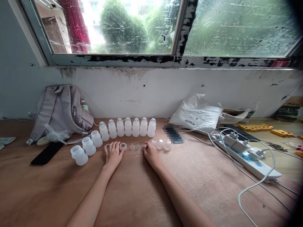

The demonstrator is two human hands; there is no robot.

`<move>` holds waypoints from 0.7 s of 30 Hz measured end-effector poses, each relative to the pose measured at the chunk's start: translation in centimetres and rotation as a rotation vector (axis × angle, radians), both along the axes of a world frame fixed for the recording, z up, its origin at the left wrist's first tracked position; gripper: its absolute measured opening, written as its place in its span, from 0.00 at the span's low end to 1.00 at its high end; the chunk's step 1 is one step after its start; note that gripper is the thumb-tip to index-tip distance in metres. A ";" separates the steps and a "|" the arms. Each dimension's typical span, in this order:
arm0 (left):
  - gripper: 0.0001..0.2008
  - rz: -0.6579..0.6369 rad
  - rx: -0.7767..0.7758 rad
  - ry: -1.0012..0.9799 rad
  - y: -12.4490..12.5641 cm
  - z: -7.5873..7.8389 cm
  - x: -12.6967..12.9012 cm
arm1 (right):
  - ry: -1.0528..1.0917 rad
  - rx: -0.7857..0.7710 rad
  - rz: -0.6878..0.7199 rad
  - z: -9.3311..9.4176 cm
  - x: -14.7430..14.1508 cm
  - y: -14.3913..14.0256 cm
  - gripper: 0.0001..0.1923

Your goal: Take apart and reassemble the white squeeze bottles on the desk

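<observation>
My left hand (114, 155) rests on the tabletop with fingers apart, over one white collar ring (107, 146) and with the thumb by another collar ring (123, 146). The fingers of my right hand (152, 155) are drawn together on a clear bottle nipple (143, 147), which they partly cover. Between my hands lie two more clear bottle nipples (132, 147). Right of my right hand are small clear caps (167, 147). Behind stands a row of frosted baby bottles with clear domed tops (128, 127). To the left stand three open-necked frosted bottles (89, 146).
A grey backpack (60, 108) leans on the wall at left, near a black flat case (47, 154). At right are a blurred-out dark object (174, 134), a silver bag (197, 113), and a power strip (246, 156) with looping white cables. A window is above.
</observation>
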State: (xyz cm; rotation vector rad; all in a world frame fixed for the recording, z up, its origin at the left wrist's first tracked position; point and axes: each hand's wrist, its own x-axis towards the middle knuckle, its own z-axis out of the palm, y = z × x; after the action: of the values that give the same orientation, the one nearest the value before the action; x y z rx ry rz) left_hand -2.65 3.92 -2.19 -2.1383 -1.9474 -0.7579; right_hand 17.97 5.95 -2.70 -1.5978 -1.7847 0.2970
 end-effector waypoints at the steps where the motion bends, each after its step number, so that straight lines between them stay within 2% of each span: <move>1: 0.19 -0.002 0.003 0.003 0.0 0.0 0.0 | 0.005 0.001 0.000 0.0 0.0 0.0 0.14; 6: 0.18 -0.031 0.043 0.001 -0.4 0.4 0.1 | 0.035 0.020 0.013 0.1 0.0 0.0 0.14; 9: 0.17 -0.021 0.108 -0.038 -0.7 1.2 0.1 | 0.050 0.038 0.015 0.2 0.0 -0.1 0.14; 12: 0.17 0.005 0.187 -0.071 -0.5 3.2 -0.7 | 0.061 0.051 0.014 0.2 0.0 -0.1 0.14; 15: 0.17 0.053 0.257 -0.065 0.8 6.1 -2.7 | 0.080 0.068 0.013 0.1 0.0 0.0 0.15; 17: 0.19 0.131 0.292 -0.074 2.2 8.0 -4.4 | 0.099 0.081 0.015 0.1 0.1 0.0 0.15; 19: 0.22 0.234 0.254 -0.081 3.8 9.5 -6.0 | 0.123 0.099 0.029 0.1 0.1 0.0 0.16; 21: 0.26 0.316 0.114 -0.079 5.1 10.3 -7.2 | 0.149 0.122 0.043 0.2 0.1 0.0 0.16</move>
State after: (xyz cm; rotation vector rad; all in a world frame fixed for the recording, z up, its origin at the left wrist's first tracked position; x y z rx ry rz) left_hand -9.84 9.04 8.07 -1.7035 -2.1528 -0.8783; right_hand 18.02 5.91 -2.47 -1.4164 -1.6919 0.3134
